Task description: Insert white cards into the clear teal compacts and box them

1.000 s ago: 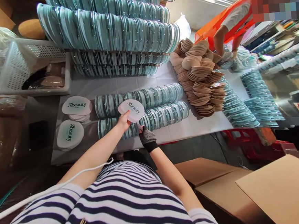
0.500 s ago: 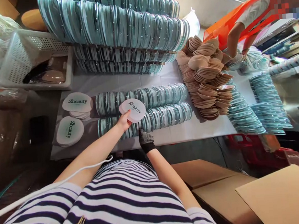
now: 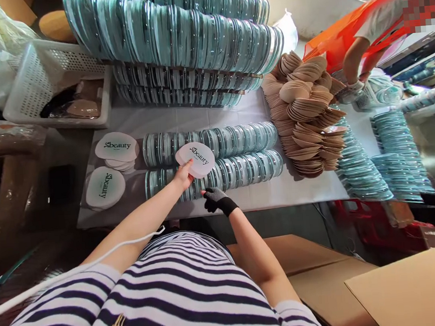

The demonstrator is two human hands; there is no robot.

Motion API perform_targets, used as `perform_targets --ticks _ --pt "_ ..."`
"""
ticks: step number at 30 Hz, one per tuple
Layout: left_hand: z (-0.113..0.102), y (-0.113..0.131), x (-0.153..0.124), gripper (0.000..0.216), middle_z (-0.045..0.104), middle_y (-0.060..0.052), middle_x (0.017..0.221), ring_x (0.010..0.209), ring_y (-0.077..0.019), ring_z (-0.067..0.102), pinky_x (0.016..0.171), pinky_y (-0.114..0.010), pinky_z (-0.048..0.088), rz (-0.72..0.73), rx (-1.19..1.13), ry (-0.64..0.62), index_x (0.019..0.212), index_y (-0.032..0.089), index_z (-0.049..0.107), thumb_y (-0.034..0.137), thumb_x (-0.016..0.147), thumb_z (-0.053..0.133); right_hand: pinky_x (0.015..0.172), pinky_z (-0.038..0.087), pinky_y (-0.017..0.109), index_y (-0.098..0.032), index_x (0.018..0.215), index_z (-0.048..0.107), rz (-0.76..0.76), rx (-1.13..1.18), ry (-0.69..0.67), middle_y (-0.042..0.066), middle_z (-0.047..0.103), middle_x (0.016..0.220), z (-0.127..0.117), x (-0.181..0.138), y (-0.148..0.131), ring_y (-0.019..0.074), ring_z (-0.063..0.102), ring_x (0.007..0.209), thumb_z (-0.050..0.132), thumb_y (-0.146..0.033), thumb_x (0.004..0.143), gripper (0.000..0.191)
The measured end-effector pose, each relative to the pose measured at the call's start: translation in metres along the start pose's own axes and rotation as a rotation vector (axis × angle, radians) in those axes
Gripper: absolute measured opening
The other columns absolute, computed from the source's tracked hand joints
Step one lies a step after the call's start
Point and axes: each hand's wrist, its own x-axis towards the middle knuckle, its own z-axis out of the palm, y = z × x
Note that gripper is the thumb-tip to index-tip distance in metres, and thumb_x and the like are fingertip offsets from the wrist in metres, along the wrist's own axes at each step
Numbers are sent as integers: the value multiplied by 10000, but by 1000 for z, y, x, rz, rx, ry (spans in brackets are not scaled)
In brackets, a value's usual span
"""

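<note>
My bare left hand (image 3: 184, 176) pinches a small stack of white rounded cards (image 3: 201, 165) printed "beauty", above two rows of clear, teal-tinted round packages. The far row (image 3: 238, 137) and the near row (image 3: 250, 170) lie side by side on the pale tabletop. At the near row's front side is my right hand (image 3: 216, 199) in a black dotted glove with bare fingertips. Its fingers are curled; whether anything is in them is hidden. More printed cards lie at the table's left end, in an upper pile (image 3: 116, 156) and a lower pile (image 3: 105, 196).
Large stacked rows of teal packages (image 3: 193, 42) stand at the back. Right of the rows is a heap of beige oval pads (image 3: 300, 121). A white perforated crate (image 3: 20, 103) sits at left, open cardboard boxes (image 3: 411, 288) at lower right. Another person's arm (image 3: 354, 62) works at far right.
My right hand has turned and drawn slightly right, showing its curled fingers. My left hand keeps the cards over the rows. The whole view has shifted slightly.
</note>
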Motion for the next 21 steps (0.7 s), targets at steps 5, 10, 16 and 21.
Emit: perform_targets --ticks 5,10,16,21 --pt "2 -1 -7 343 745 -95 957 842 -206 710 807 -349 582 -25 67 -37 1108 140 651 174 775 726 945 476 369 -182 1250 565 -407 -368 686 131 668 1164 -37 -11 -21 235 606 1121 453 -415 913 425" --pt "-7 -2 -26 280 741 -110 989 842 -221 707 818 -379 574 9 146 -137 1070 125 672 164 793 687 1111 356 419 -117 1401 444 -690 -416 787 161 469 1438 -15 -5 -33 249 419 1342 484 -362 865 591" --pt "-16 4 -37 299 744 -119 971 820 -213 703 807 -336 568 34 186 -206 1036 116 688 169 747 742 858 525 344 -120 1185 622 -611 -307 787 149 690 1102 28 -3 -40 237 644 995 417 -306 873 417" --pt "-17 27 -24 268 749 -69 852 742 -181 704 752 -307 586 51 157 -52 1016 124 676 143 755 737 777 504 324 -125 1184 636 -465 -482 874 171 703 1028 31 -53 8 266 663 929 377 -362 921 438"
